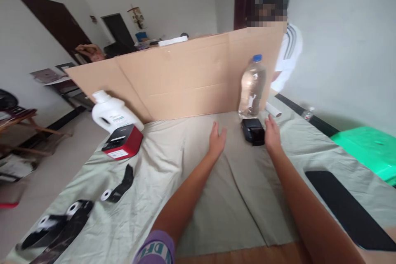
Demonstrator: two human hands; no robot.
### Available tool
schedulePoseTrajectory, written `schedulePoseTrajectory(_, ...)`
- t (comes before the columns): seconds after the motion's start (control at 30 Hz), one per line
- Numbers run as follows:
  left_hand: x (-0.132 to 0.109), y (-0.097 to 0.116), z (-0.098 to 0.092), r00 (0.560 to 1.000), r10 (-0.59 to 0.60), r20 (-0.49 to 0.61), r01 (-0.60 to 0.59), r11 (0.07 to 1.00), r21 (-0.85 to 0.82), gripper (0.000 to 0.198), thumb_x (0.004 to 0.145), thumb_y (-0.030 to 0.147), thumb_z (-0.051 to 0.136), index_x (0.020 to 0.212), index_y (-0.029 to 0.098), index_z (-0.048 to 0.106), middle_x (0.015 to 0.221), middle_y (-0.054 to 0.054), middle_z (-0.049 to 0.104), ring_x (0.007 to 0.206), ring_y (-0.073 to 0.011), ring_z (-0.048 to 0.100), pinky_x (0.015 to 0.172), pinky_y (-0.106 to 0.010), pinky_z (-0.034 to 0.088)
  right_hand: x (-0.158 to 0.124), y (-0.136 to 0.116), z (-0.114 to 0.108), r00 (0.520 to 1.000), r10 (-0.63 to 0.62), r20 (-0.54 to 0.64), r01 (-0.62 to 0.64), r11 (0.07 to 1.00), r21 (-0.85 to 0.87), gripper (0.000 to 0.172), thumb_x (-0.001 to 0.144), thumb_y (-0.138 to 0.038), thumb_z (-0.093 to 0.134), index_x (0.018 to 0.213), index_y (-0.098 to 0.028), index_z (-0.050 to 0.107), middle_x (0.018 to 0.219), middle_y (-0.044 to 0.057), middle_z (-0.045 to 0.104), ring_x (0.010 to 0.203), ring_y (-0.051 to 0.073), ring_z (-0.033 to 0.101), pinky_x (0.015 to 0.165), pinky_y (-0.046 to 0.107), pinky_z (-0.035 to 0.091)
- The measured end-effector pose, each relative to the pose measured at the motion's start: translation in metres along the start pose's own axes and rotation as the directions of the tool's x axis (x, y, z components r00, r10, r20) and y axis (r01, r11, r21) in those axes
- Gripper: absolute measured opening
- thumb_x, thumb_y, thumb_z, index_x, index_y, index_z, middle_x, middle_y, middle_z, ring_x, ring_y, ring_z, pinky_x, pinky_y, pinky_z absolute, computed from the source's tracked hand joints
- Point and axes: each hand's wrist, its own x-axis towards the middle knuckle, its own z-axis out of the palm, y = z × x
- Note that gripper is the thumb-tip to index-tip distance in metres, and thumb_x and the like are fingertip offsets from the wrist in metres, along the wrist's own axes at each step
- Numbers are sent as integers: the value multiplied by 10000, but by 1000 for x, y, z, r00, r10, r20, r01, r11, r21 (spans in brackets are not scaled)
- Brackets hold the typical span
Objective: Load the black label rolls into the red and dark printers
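A small black boxy device (pixel 253 132) rests on the cloth-covered table, just in front of a large clear bottle with a blue cap (pixel 253 86). Right beside the device's right side is my right hand (pixel 272 135), fingers stretched upward; whether it touches the device I cannot tell. My left hand (pixel 217 140) hovers over the cloth to the left of the device, thumb and fingers apart, holding nothing. On the left stand a red and black box-shaped device (pixel 123 142) and a white jug with a handle (pixel 113 111).
A cardboard panel (pixel 182 80) stands across the table's back, with a person behind its right end. Several rolls with black strips (pixel 119 187) lie at left. A black flat slab (pixel 349 210) lies at right, a white tube (pixel 273 109) behind, a green stool (pixel 368 152) beyond the edge.
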Motion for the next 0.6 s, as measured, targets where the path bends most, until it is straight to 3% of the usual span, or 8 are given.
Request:
schedulePoseTrajectory(0.07, -5, -11, -80, 985, 93, -145, -89, 995, 38, 573, 948, 421, 507, 1464, 173, 489, 1613, -91, 365, 1509, -200, 311, 1256, -308, 186, -20, -11, 10, 994, -108, 18, 108, 993, -45, 684, 890, -549, 495, 1446, -150, 513, 1564, 121, 446, 1476, 257, 367, 1251, 449, 194)
schedulePoseTrajectory(0.17, -15, -30, -221, 894, 157, -420, -100, 983, 155, 503, 935, 363, 560, 1407, 192, 542, 1559, -76, 462, 1481, -217, 366, 1248, -322, 229, -75, -20, 43, 944, -201, 262, 209, 978, -4, 642, 889, -551, 525, 1436, -215, 537, 1532, 91, 497, 1460, 263, 403, 1243, 489, 227)
schedulePoseTrajectory(0.27, -19, -52, -349, 720, 107, -686, 78, 969, 233, 521, 915, 304, 609, 1411, 173, 513, 1524, -80, 498, 1426, -253, 433, 1220, -370, 291, -142, -28, 104, 798, -180, 575, 162, 983, 84, 607, 863, -535, 588, 1405, -264, 577, 1499, 68, 537, 1445, 274, 431, 1239, 523, 245)
schedulePoseTrajectory(0.33, -16, -71, -408, 634, -18, -773, 239, 955, 174, 549, 888, 258, 640, 1399, 127, 489, 1495, -109, 509, 1409, -284, 434, 1207, -422, 296, -183, -38, 162, 666, -188, 721, 104, 982, 160, 595, 842, -479, 638, 1406, -301, 576, 1532, 29, 499, 1455, 261, 419, 1244, 504, 256)
schedulePoseTrajectory(0.37, -13, -82, -428, 625, -82, -776, 290, 948, 133, 501, 876, 236, 647, 1338, 86, 523, 1413, -132, 572, 1369, -304, 471, 1184, -451, 324, -201, -45, 195, 611, -199, 766, 75, 978, 194, 613, 833, -447, 653, 1422, -306, 560, 1553, 17, 471, 1466, 257, 401, 1248, 485, 255)
schedulePoseTrajectory(0.43, -7, -103, -453, 650, -222, -727, 361, 932, 39, 314, 875, 213, 622, 1149, 60, 616, 1167, -123, 690, 1223, -302, 584, 1106, -463, 417, -231, -61, 265, 518, -171, 838, -2, 980, 201, 694, 823, -399, 666, 1484, -288, 485, 1589, 29, 414, 1476, 272, 385, 1231, 476, 291)
schedulePoseTrajectory(0.5, -2, -123, -462, 679, -328, -657, 396, 917, -48, 204, 899, 233, 573, 1001, 79, 658, 936, -84, 717, 1026, -262, 665, 996, -431, 508, -256, -78, 332, 453, -149, 879, -47, 981, 190, 782, 827, -347, 664, 1548, -254, 376, 1624, 46, 348, 1502, 279, 333, 1228, 477, 291)
schedulePoseTrajectory(0.6, 0, -142, -465, 694, -410, -592, 404, 902, -151, 255, 931, 293, 515, 1005, 103, 669, 844, -64, 709, 855, -215, 681, 880, -389, 564, -287, -94, 407, 383, -122, 916, -66, 985, 158, 907, 801, -206, 667, 1593, -148, 227, 1675, 97, 195, 1552, 262, 192, 1269, 433, 167)
